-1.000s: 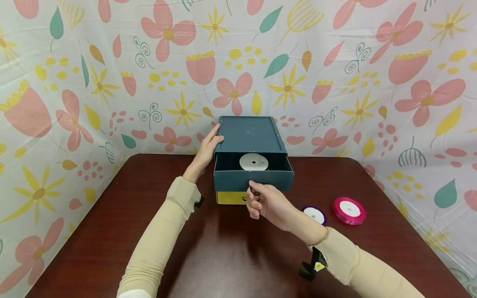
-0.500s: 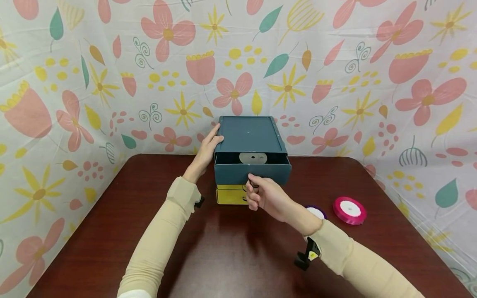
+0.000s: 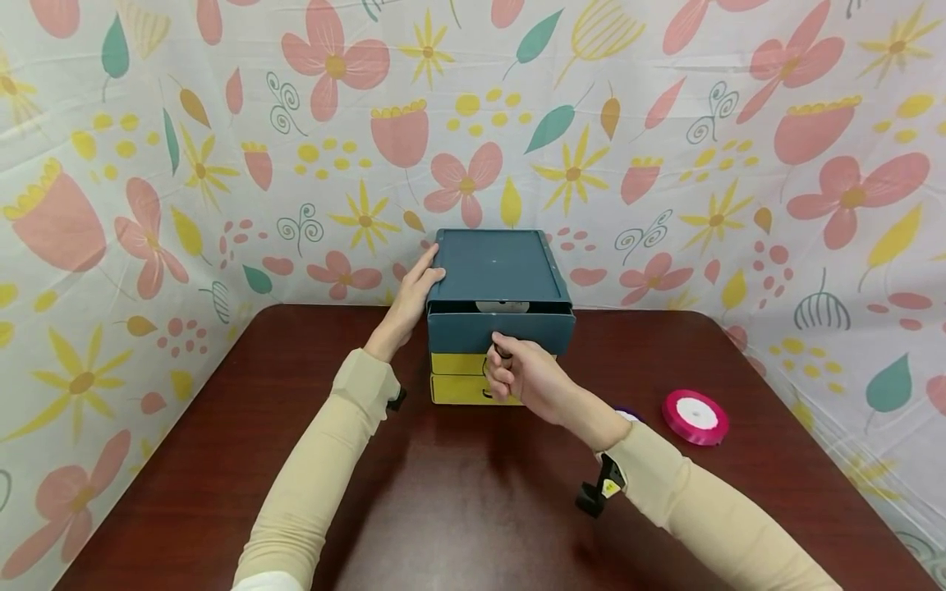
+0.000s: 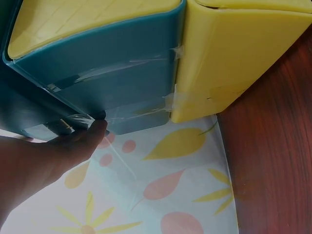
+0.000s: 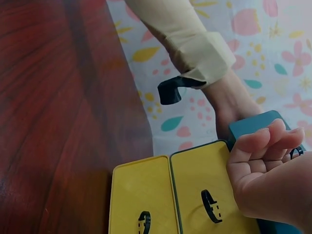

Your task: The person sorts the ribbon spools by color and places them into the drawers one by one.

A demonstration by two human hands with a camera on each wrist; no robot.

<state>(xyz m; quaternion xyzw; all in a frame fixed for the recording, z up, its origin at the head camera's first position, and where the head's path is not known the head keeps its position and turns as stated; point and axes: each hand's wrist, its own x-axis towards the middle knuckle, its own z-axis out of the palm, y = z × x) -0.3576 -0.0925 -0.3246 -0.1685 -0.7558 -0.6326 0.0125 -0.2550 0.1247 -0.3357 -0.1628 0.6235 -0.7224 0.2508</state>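
A small drawer cabinet with a dark blue top (image 3: 495,263) stands at the back of the table. Its blue top drawer (image 3: 454,332) is pulled out a little, and only a strip of a white spool (image 3: 502,307) shows inside. My right hand (image 3: 528,377) pinches the drawer's black ring-like handle (image 5: 296,152), fingers curled. Against the cabinet's left side rests my left hand (image 3: 410,300), its fingers extended along the upper edge. Below are two yellow drawers (image 3: 452,389), closed, with black handles (image 5: 210,206).
To the right lies a spool of pink ribbon (image 3: 695,417). Beside it, a purple-rimmed spool (image 3: 630,414) is mostly hidden behind my right wrist. Floral cloth (image 3: 466,107) hangs right behind the cabinet. The dark wooden table (image 3: 443,509) stretches in front.
The top drawer has slid inward, pushed by my right hand, so its white spool is now mostly covered. More of the yellow drawers shows. My left hand has stayed in place.
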